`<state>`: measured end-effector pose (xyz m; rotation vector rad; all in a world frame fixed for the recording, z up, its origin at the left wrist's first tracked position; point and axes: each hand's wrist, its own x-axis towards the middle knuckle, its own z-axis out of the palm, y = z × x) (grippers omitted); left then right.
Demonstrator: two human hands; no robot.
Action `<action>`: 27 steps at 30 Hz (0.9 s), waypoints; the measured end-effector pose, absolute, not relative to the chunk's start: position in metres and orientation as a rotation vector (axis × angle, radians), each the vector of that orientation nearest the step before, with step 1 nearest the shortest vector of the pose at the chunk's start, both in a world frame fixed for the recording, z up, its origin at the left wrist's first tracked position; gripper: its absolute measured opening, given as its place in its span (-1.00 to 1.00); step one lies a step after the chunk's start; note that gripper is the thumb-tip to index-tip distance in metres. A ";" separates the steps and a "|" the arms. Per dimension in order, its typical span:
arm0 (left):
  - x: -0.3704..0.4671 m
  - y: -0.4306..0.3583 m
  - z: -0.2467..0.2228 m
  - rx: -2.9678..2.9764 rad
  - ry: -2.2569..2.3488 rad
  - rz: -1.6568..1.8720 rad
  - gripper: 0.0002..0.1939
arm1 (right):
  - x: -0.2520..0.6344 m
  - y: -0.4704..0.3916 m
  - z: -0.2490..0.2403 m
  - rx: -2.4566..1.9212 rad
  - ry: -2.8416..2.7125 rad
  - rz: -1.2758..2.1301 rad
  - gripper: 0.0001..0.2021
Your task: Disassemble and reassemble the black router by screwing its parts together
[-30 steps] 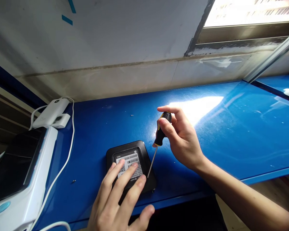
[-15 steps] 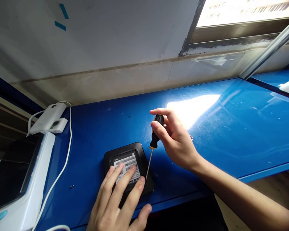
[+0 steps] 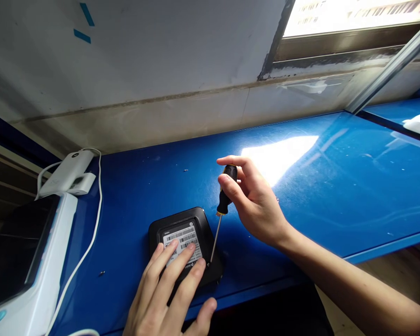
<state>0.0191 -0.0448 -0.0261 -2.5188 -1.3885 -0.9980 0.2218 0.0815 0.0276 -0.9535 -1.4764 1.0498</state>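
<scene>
A black box (image 3: 203,223) with a barcode label (image 3: 187,236) lies on the blue table, near its front edge. My left hand (image 3: 171,284) rests on the box with its fingers spread, partly covering the label. Above and to the right, my right hand (image 3: 250,198) is closed round the black and yellow handle of a screwdriver (image 3: 224,201). The screwdriver leans slightly, and its tip meets the box near its lower right corner, where a small screw (image 3: 208,264) shows beside my left fingertips.
Small screws lie on the blue table (image 3: 133,186), one (image 3: 185,170) behind the box and one (image 3: 102,273) to its left. At the left are a white device with a dark screen (image 3: 17,247), a white adapter (image 3: 68,172) and a white cable (image 3: 100,200).
The view has shifted slightly. The screwdriver tip has moved a little relative to the box, and a small screw now shows by it. Both hands keep nearly the same pose.
</scene>
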 end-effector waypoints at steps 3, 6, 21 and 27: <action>0.019 -0.045 -0.026 -2.525 -1.374 -0.982 -0.64 | 0.221 0.081 0.027 -0.960 -1.472 1.060 -0.78; 0.020 -0.045 -0.027 -2.512 -1.384 -0.944 -0.63 | 0.220 0.080 0.028 -0.964 -1.474 1.069 -0.78; 0.024 -0.040 -0.035 -2.430 -1.355 -1.045 -0.73 | 0.228 0.103 0.013 -1.038 -1.327 0.689 -0.75; 0.007 -0.043 -0.033 -2.347 -1.378 -1.121 -0.75 | 0.220 0.111 0.007 -1.090 -1.356 0.729 -0.76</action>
